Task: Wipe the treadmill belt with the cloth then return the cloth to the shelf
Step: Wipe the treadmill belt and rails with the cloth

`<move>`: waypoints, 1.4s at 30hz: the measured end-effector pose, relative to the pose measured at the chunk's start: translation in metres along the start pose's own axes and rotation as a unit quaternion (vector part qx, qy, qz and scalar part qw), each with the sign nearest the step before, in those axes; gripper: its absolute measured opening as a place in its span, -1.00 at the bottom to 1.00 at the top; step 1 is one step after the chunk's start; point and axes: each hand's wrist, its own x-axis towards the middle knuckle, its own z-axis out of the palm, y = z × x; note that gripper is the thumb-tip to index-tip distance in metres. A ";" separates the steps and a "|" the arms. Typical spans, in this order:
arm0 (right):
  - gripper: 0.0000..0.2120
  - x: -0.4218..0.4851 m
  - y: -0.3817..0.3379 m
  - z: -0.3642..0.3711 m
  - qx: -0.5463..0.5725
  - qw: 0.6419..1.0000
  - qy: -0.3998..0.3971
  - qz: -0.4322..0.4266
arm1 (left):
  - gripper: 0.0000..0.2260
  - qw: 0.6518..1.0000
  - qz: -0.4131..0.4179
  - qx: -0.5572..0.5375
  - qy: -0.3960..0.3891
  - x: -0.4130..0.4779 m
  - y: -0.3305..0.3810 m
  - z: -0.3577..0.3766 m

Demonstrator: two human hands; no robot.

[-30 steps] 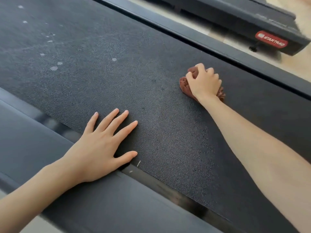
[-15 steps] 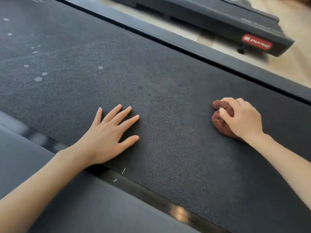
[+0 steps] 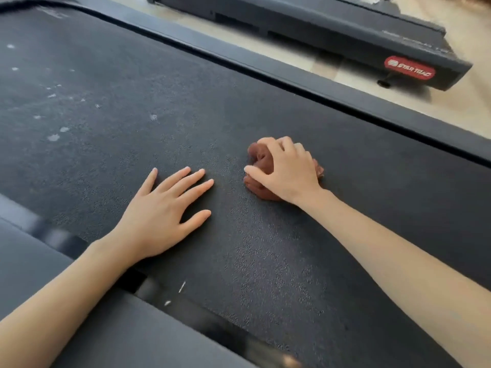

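The right hand (image 3: 288,172) is curled over a bunched reddish-brown cloth (image 3: 259,162), fingers bent down around it and thumb stretched along its near-left edge, pressing the wad onto the treadmill belt (image 3: 265,261); cloth shows beyond the fingertips, beneath the thumb and a little past the far side of the palm. The left hand (image 3: 162,216) lies flat and fully spread on the belt, palm down, holding nothing; its fingertips end just beside the cloth without touching it, and its wrist crosses the belt's near edge.

The belt is dark and pebbled; pale specks and smudges (image 3: 53,138) dot it toward the upper left, well apart from the cloth. A smooth dark side rail (image 3: 79,314) runs along the near edge under the left forearm, with a glossy strip between rail and belt; another rail (image 3: 345,98) borders the far edge. Beyond that lies a light wooden floor (image 3: 305,66), and on it a second treadmill (image 3: 318,25), whose end carries a red oval badge (image 3: 409,68) with white lettering.
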 end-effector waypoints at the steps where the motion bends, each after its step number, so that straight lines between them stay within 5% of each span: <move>1: -0.35 -0.012 -0.001 -0.004 0.008 1.000 -0.011 -0.016 | -0.38 1.000 -0.019 0.003 0.008 0.000 -0.014 -0.002; 5: -0.22 -0.047 0.005 -0.015 0.034 0.997 -0.018 -0.067 | -0.46 0.994 -0.100 0.019 -0.025 -0.008 -0.095 -0.016; 9: -0.37 -0.039 0.009 -0.008 0.066 0.995 0.039 -0.067 | -0.51 0.994 -0.101 -0.027 -0.030 -0.037 -0.128 -0.017; 13: -0.54 0.023 0.002 0.008 0.053 0.997 0.058 -0.001 | -0.45 0.993 -0.111 -0.027 -0.003 -0.039 -0.119 -0.016; 19: -0.47 0.124 -0.063 0.035 0.033 0.983 0.035 0.178 | -0.39 0.993 -0.113 -0.036 0.003 -0.038 -0.117 -0.020; 27: -0.50 -0.002 -0.150 0.026 0.079 0.981 0.059 -0.168 | -0.45 0.994 -0.109 -0.019 0.010 -0.037 -0.118 -0.016; 32: -0.51 -0.045 -0.110 0.007 0.141 0.959 0.034 -0.242 | -0.37 0.993 -0.110 -0.027 0.016 -0.038 -0.117 -0.016; 37: -0.56 0.058 -0.060 0.017 0.072 0.995 0.059 -0.033 | -0.44 0.994 -0.107 -0.022 0.019 -0.036 -0.120 -0.014; 42: -0.54 0.110 -0.067 0.036 0.022 0.990 0.069 0.123 | -0.37 0.994 -0.107 -0.030 0.015 -0.038 -0.119 -0.018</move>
